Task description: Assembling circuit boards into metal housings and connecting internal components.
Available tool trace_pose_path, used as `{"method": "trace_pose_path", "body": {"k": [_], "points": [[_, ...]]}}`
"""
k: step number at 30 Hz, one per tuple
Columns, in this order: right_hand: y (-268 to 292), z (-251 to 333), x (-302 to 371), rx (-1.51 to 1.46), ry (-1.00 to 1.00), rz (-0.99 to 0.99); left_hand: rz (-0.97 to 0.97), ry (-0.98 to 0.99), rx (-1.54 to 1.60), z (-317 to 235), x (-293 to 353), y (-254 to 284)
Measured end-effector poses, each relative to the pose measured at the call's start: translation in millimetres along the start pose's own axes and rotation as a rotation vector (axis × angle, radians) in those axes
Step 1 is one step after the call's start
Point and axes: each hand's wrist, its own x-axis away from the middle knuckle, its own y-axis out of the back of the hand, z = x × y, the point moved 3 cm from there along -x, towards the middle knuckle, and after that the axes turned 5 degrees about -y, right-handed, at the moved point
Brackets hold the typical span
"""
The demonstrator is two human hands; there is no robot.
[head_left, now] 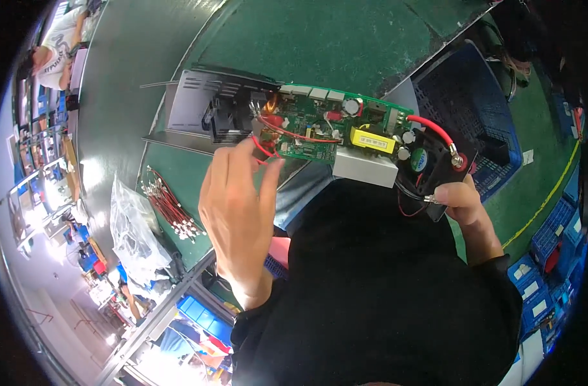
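Note:
A green circuit board (307, 122) packed with components stretches in front of me, a yellow transformer (374, 140) and a white block (365, 168) on its near side. At its right end is a black end panel (464, 168) with a fan (419, 159); a thick red cable (435, 125) runs to its terminal. My right hand (464, 202) grips the panel's lower edge, thumb on top. My left hand (236, 206) is at the board's left end, thumb and forefinger apart beside a loop of red wire (262, 149). Whether the fingertips press on that wire is hard to see.
Behind the board's left end lies a dark metal housing (197, 103) on the green bench (307, 38). A bundle of red wires (168, 202) and a clear plastic bag (133, 225) lie to the left. A blue crate (500, 148) stands at right. Another person (56, 48) sits far left.

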Motion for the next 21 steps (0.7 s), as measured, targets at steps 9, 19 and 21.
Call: {"method": "trace_pose_path", "body": {"k": [9,19,21], "points": [[2,-2,3,0.046,-0.012,-0.017,-0.352,0.121,-0.007,45,-10,2],[-13,14,10,0.093,-0.019,-0.05,-0.4,0.613,0.168,211,-47,-25],[-23,16,-4,0.193,0.04,-0.007,-0.4,0.527,0.171,219,-51,-32]]}}
